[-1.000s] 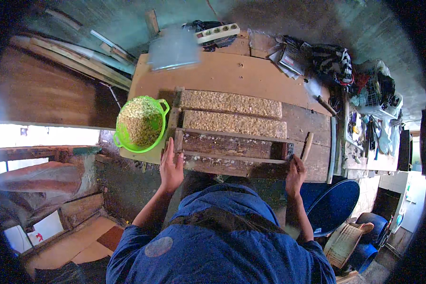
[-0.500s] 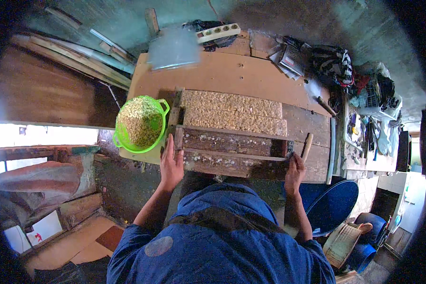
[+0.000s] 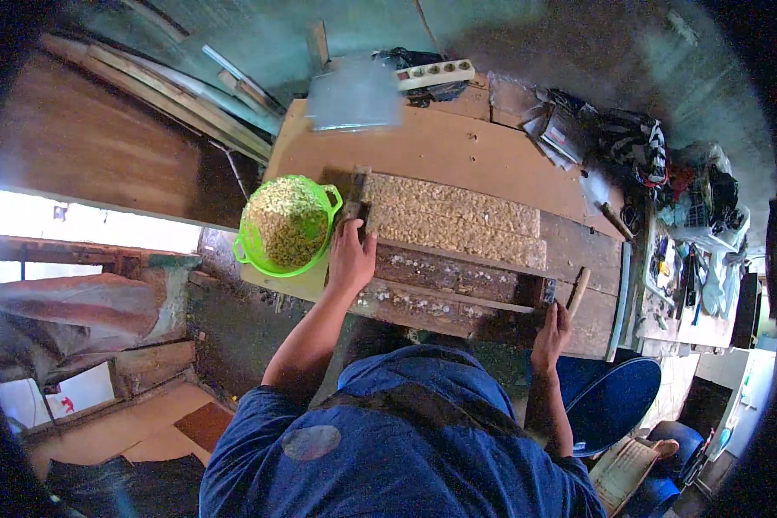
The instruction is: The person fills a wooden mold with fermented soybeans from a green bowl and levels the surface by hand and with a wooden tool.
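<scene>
A long, narrow wooden frame (image 3: 457,297) lies along the table's front side, with dark, crumb-specked boards showing inside and in front of it. At its left end my left hand (image 3: 351,259) is closed round the wood, fingertips over the top. My right hand (image 3: 551,335) holds the frame's right front corner, its fingers curled and partly hidden. Just behind the frame, two long beige slabs of pressed, chunky pieces (image 3: 453,207) lie side by side. A bright green colander (image 3: 243,231) stands left of my left hand, heaped with loose pale pieces of similar look.
A short wooden stick (image 3: 580,292) lies right of the frame. On the table's (image 3: 406,142) far side are stacked clear plastic sheets (image 3: 354,97), a power strip (image 3: 436,75) and papers (image 3: 554,138). A blue barrel (image 3: 617,404) stands below the right front edge.
My left hand has moved farther from me along the frame's left end and closed on it. My right hand stays at the right corner. The whole view has shifted and tilted slightly.
</scene>
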Demonstrator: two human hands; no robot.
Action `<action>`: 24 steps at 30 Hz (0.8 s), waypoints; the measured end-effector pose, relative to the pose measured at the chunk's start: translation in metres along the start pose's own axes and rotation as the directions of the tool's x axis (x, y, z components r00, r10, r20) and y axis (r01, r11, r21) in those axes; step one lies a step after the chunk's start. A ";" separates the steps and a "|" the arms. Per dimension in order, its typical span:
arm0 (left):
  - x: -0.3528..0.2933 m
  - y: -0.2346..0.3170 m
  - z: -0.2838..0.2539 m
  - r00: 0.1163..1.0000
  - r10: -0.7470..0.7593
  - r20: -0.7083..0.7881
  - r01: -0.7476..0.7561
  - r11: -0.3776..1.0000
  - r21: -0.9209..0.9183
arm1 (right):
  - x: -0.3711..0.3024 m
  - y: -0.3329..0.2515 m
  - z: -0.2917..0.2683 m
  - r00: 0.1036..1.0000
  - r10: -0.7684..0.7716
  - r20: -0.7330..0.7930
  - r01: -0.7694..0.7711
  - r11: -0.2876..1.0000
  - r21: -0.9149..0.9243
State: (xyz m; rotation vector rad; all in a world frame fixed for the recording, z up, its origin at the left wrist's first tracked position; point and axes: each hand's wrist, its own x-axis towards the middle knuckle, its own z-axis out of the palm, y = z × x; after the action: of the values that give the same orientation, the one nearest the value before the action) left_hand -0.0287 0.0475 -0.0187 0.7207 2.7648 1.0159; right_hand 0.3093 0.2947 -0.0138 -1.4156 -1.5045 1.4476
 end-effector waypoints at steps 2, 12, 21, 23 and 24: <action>0.008 -0.002 0.005 1.000 0.009 -0.006 -0.009 1.000 0.018 | 0.005 0.014 0.000 0.997 -0.076 -0.015 0.077 0.997 0.018; 0.017 0.006 0.002 0.998 -0.060 -0.011 0.060 0.998 -0.032 | -0.001 -0.006 0.004 0.998 -0.064 0.000 0.064 0.986 -0.152; 0.021 -0.007 0.015 1.000 -0.010 -0.001 0.010 0.993 0.118 | 0.004 0.002 0.003 0.991 -0.136 -0.015 0.133 0.980 -0.152; 0.021 -0.003 0.014 0.997 -0.072 0.022 0.069 0.992 0.110 | 0.000 -0.004 0.005 0.993 -0.117 -0.003 0.116 0.990 -0.079; 0.021 -0.004 0.014 0.997 -0.074 0.021 0.071 0.991 0.111 | -0.001 -0.007 0.007 0.995 -0.097 0.009 0.097 0.995 -0.006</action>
State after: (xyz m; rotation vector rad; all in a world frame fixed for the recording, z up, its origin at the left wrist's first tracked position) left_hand -0.0447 0.0631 -0.0309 0.6368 2.8212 0.8414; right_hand 0.3014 0.2928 -0.0079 -1.3222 -1.5626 1.3933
